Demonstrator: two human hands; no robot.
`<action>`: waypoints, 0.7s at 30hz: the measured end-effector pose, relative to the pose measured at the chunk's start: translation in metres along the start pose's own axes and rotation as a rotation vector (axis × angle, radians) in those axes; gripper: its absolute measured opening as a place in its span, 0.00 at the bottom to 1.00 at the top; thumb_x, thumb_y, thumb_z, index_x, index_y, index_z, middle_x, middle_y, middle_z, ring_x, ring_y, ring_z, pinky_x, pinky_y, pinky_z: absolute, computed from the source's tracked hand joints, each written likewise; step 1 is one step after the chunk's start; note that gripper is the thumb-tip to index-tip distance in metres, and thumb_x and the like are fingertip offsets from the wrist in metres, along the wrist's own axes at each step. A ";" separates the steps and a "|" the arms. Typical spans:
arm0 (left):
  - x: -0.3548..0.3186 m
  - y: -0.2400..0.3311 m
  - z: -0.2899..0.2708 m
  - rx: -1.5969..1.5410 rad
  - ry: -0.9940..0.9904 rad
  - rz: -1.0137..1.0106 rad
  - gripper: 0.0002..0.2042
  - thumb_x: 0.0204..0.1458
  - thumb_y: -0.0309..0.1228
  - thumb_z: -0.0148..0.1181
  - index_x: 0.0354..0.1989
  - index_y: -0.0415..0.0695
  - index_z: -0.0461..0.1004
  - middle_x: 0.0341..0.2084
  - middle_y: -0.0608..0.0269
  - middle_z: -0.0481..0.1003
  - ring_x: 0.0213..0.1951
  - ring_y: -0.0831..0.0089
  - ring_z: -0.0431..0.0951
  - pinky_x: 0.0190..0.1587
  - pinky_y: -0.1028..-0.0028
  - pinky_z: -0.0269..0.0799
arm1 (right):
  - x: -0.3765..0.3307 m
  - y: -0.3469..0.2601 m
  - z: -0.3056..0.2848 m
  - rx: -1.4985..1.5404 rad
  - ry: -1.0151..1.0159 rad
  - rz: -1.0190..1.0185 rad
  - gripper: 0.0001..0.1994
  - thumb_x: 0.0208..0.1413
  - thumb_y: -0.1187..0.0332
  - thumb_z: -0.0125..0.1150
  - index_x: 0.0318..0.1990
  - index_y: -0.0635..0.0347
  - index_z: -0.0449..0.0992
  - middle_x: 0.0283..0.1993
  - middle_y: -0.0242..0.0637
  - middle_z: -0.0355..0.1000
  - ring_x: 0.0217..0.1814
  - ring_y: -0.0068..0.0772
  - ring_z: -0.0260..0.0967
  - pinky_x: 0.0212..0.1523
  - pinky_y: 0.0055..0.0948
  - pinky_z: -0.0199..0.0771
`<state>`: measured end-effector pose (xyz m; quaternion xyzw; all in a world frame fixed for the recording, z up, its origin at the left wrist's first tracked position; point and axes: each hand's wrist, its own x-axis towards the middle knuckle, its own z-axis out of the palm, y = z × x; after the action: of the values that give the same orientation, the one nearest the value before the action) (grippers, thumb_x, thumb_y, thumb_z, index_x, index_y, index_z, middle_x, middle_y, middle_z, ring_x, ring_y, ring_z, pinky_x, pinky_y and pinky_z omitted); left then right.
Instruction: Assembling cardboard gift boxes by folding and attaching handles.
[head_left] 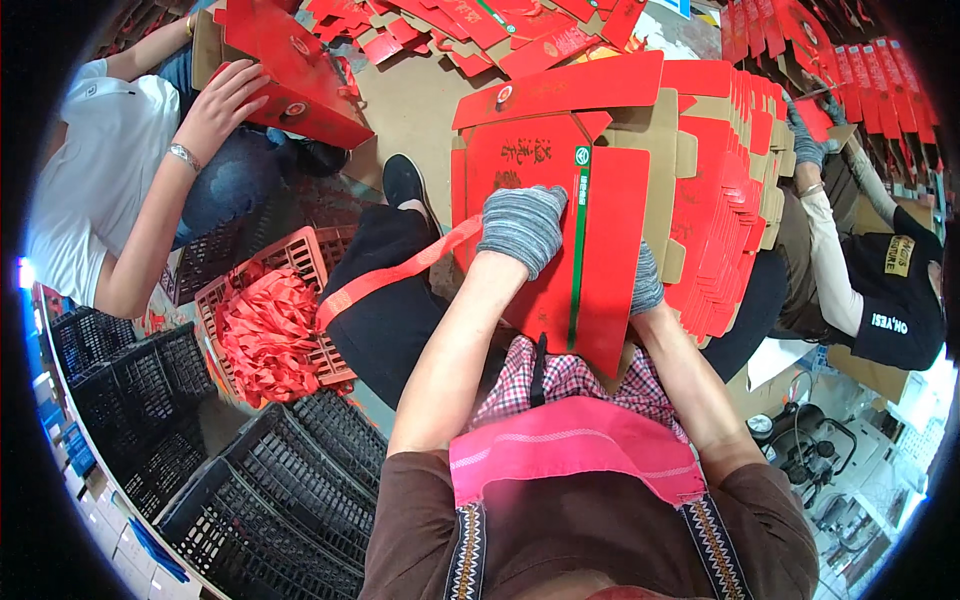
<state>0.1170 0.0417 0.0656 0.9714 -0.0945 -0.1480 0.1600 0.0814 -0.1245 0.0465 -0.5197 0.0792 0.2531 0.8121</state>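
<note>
A flat red carton (pixel 545 300) with a green stripe and brown inner flaps lies tilted over my lap. My left hand (pixel 522 232), in a grey knit glove, is closed on its face, with a red ribbon (pixel 400 268) coming out of the fist. That ribbon trails left across my dark trouser leg toward a heap of red ribbons (pixel 270 335) in an orange plastic crate (pixel 315 260). At the carton's right edge my right hand (pixel 647 280), gloved alike, grips it; its fingers are hidden behind the board.
A stack of red cartons (pixel 725 200) stands at my right. Black plastic crates (pixel 290 490) fill the lower left. One person at the left handles a red box (pixel 300 75); another works at the right. More cartons (pixel 480 30) lie ahead. A machine with a gauge (pixel 810 440) stands lower right.
</note>
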 end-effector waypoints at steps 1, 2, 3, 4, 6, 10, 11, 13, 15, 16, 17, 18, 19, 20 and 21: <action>0.001 -0.001 -0.002 0.036 -0.005 0.033 0.08 0.42 0.28 0.47 0.31 0.46 0.70 0.25 0.55 0.73 0.29 0.59 0.74 0.31 0.62 0.67 | 0.000 0.000 0.001 -0.008 0.015 -0.012 0.15 0.57 0.70 0.40 0.52 0.62 0.60 0.45 0.33 0.64 0.44 0.23 0.63 0.44 0.21 0.67; 0.001 -0.001 -0.005 0.072 -0.009 0.066 0.08 0.42 0.28 0.47 0.32 0.46 0.70 0.25 0.56 0.73 0.30 0.60 0.75 0.31 0.63 0.67 | 0.002 0.000 0.000 -0.007 0.014 -0.016 0.15 0.57 0.70 0.40 0.52 0.62 0.60 0.45 0.33 0.64 0.44 0.23 0.63 0.44 0.21 0.67; 0.001 0.000 -0.009 0.101 -0.029 0.068 0.09 0.41 0.27 0.48 0.32 0.47 0.71 0.26 0.58 0.73 0.30 0.61 0.75 0.32 0.64 0.67 | 0.004 0.002 -0.002 0.013 -0.009 -0.013 0.16 0.57 0.70 0.41 0.52 0.62 0.59 0.46 0.33 0.64 0.45 0.23 0.63 0.44 0.21 0.66; 0.001 0.000 -0.010 0.127 -0.023 0.076 0.09 0.41 0.27 0.48 0.32 0.47 0.71 0.26 0.58 0.74 0.31 0.62 0.75 0.32 0.65 0.67 | 0.005 0.003 -0.003 0.033 -0.034 -0.011 0.16 0.57 0.70 0.41 0.53 0.62 0.59 0.47 0.33 0.63 0.46 0.22 0.62 0.45 0.21 0.65; 0.002 0.001 -0.017 0.179 -0.022 0.099 0.09 0.41 0.27 0.49 0.32 0.47 0.71 0.25 0.59 0.74 0.30 0.64 0.75 0.31 0.66 0.68 | 0.004 0.002 0.000 -0.025 -0.037 -0.022 0.16 0.57 0.70 0.41 0.53 0.62 0.58 0.48 0.33 0.63 0.46 0.22 0.61 0.46 0.21 0.65; 0.008 0.003 -0.015 0.236 0.030 0.158 0.07 0.42 0.28 0.48 0.26 0.49 0.73 0.18 0.61 0.74 0.24 0.64 0.76 0.24 0.65 0.68 | 0.004 0.001 0.007 -0.122 -0.071 -0.098 0.16 0.58 0.68 0.39 0.53 0.61 0.59 0.48 0.32 0.63 0.47 0.22 0.61 0.47 0.21 0.63; 0.010 0.003 -0.014 0.250 0.035 0.166 0.07 0.42 0.28 0.48 0.26 0.48 0.73 0.18 0.60 0.74 0.24 0.64 0.76 0.24 0.65 0.68 | 0.006 0.006 0.000 0.088 -0.104 -0.020 0.17 0.59 0.63 0.38 0.53 0.59 0.60 0.47 0.32 0.63 0.46 0.22 0.61 0.47 0.21 0.63; 0.013 0.005 -0.016 0.255 0.065 0.190 0.07 0.42 0.28 0.48 0.26 0.48 0.74 0.17 0.60 0.74 0.23 0.64 0.76 0.23 0.65 0.68 | 0.011 0.008 -0.005 0.232 -0.134 0.027 0.17 0.59 0.61 0.37 0.53 0.59 0.60 0.46 0.32 0.64 0.46 0.22 0.62 0.47 0.21 0.63; 0.014 0.006 -0.017 0.242 0.074 0.209 0.07 0.42 0.28 0.48 0.25 0.47 0.74 0.17 0.59 0.74 0.23 0.64 0.76 0.24 0.65 0.68 | 0.014 0.011 -0.011 0.237 -0.123 0.034 0.19 0.59 0.56 0.37 0.52 0.58 0.61 0.46 0.32 0.65 0.45 0.24 0.63 0.47 0.22 0.64; 0.014 0.006 -0.018 0.217 0.073 0.209 0.07 0.42 0.28 0.48 0.25 0.47 0.74 0.18 0.59 0.74 0.24 0.63 0.76 0.24 0.65 0.69 | 0.013 0.013 -0.015 0.239 -0.136 0.030 0.19 0.59 0.56 0.37 0.52 0.58 0.61 0.46 0.32 0.65 0.45 0.24 0.63 0.47 0.22 0.64; 0.013 0.006 -0.018 0.193 0.072 0.211 0.07 0.42 0.28 0.48 0.25 0.47 0.73 0.18 0.58 0.74 0.24 0.63 0.76 0.25 0.64 0.69 | 0.011 0.015 -0.018 0.292 -0.167 0.034 0.18 0.59 0.60 0.36 0.52 0.59 0.61 0.47 0.33 0.64 0.46 0.26 0.62 0.48 0.24 0.64; 0.010 0.002 -0.020 0.162 0.050 0.198 0.06 0.42 0.28 0.48 0.25 0.47 0.73 0.19 0.57 0.74 0.25 0.62 0.76 0.26 0.64 0.69 | 0.014 0.016 -0.015 0.347 -0.212 0.037 0.17 0.59 0.63 0.36 0.52 0.60 0.60 0.48 0.35 0.64 0.48 0.28 0.62 0.49 0.25 0.64; 0.011 -0.003 -0.014 0.128 0.029 0.180 0.07 0.41 0.29 0.48 0.26 0.46 0.73 0.20 0.56 0.74 0.25 0.61 0.76 0.26 0.64 0.69 | 0.010 0.004 0.006 0.317 -0.099 0.072 0.20 0.59 0.56 0.35 0.52 0.59 0.61 0.47 0.32 0.65 0.45 0.25 0.63 0.47 0.24 0.65; 0.013 -0.007 -0.008 0.094 0.010 0.160 0.07 0.41 0.29 0.48 0.26 0.46 0.73 0.20 0.55 0.74 0.25 0.60 0.76 0.27 0.63 0.69 | 0.010 0.007 0.006 0.318 -0.125 0.068 0.20 0.59 0.56 0.35 0.52 0.59 0.61 0.47 0.32 0.65 0.45 0.25 0.63 0.47 0.24 0.65; 0.013 -0.004 -0.005 0.033 0.040 0.143 0.07 0.40 0.29 0.49 0.27 0.46 0.73 0.20 0.54 0.74 0.26 0.59 0.76 0.28 0.62 0.69 | 0.010 0.010 -0.002 0.316 -0.088 0.099 0.20 0.59 0.56 0.35 0.52 0.58 0.61 0.47 0.32 0.65 0.45 0.25 0.63 0.47 0.24 0.65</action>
<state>0.1314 0.0435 0.0658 0.9674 -0.1627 -0.1150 0.1560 0.0852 -0.1199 0.0337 -0.3691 0.1078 0.2998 0.8731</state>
